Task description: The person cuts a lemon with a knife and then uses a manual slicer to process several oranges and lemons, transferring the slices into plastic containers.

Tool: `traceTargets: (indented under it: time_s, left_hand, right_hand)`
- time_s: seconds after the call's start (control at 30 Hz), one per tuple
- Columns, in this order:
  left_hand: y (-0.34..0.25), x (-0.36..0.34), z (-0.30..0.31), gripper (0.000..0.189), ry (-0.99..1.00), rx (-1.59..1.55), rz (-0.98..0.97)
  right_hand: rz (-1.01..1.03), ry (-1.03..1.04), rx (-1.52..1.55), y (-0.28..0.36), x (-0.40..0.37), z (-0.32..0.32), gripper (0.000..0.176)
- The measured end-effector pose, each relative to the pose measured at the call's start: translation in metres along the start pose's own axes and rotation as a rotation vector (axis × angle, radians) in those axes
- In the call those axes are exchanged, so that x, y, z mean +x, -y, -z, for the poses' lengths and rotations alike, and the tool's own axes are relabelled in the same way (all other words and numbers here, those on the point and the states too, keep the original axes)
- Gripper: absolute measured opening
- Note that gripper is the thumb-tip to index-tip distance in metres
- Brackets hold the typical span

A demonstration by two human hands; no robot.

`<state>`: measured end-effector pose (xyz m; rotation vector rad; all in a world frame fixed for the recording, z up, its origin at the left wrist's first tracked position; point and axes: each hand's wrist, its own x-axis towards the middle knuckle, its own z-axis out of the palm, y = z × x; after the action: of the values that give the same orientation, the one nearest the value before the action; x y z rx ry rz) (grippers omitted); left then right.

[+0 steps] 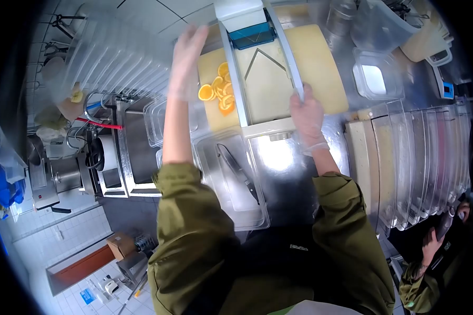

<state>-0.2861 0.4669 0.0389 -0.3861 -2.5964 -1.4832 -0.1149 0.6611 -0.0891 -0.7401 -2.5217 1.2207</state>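
Observation:
A white mandoline slicer (pixel 265 86) with a V-shaped blade and a teal part near its far end lies across a yellow cutting board (pixel 320 63). My right hand (pixel 307 115), in a clear glove, is closed around the near right edge of the slicer's frame. Left of the slicer, several orange slices (pixel 220 92) lie in a loose pile on the board. My left hand (pixel 188 55), also gloved, is raised beyond and left of the slices, apart from the slicer. Motion blurs its fingers, and I see nothing clearly in it.
A clear plastic container (pixel 231 184) in front holds a black-handled knife (pixel 239 173). Clear lidded containers (pixel 415 163) stand in a row at right. Stacked clear tubs (pixel 121 58) stand at left. Another person's hand (pixel 432 244) shows at lower right, holding a dark object.

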Motion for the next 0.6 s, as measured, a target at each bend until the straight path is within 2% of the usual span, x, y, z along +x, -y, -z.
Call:
traceTargets:
  time_s: [0.07, 0.1, 0.17, 0.23, 0.33, 0.43, 0.5, 0.6]
  left_hand:
    - [-0.003, 0.058, -0.037, 0.064, -0.011, 0.213, -0.304]
    - [-0.006, 0.079, -0.09, 0.044, -0.347, 0.239, -0.347]
    - [-0.012, 0.092, -0.129, 0.026, -0.457, 0.226, -0.355]
    - [-0.014, 0.101, -0.095, 0.025, -0.003, 0.165, -0.299]
    - [-0.021, 0.074, -0.075, 0.068, 0.14, 0.377, -0.12]
    - [-0.051, 0.01, -0.069, 0.062, 0.142, 0.352, 0.008]
    - [-0.067, -0.035, -0.075, 0.053, 0.0, 0.384, -0.049]
    - [-0.065, -0.088, -0.099, 0.038, -0.354, 0.616, -0.34]
  right_hand:
    - [-0.039, 0.028, 0.068, 0.008, -0.002, 0.007, 0.038]
    - [-0.058, 0.037, 0.103, 0.011, -0.003, 0.01, 0.038]
    - [-0.111, 0.052, 0.072, 0.011, 0.0, 0.009, 0.038]
    - [-0.133, 0.054, 0.084, 0.01, 0.0, 0.008, 0.039]
    - [-0.116, 0.037, 0.105, 0.01, -0.002, 0.007, 0.038]
    - [-0.094, 0.014, 0.031, 0.012, -0.002, 0.006, 0.036]
    - [-0.072, -0.018, 0.024, 0.015, -0.002, 0.009, 0.035]
    - [-0.034, 0.001, 0.042, 0.013, 0.0, 0.011, 0.033]
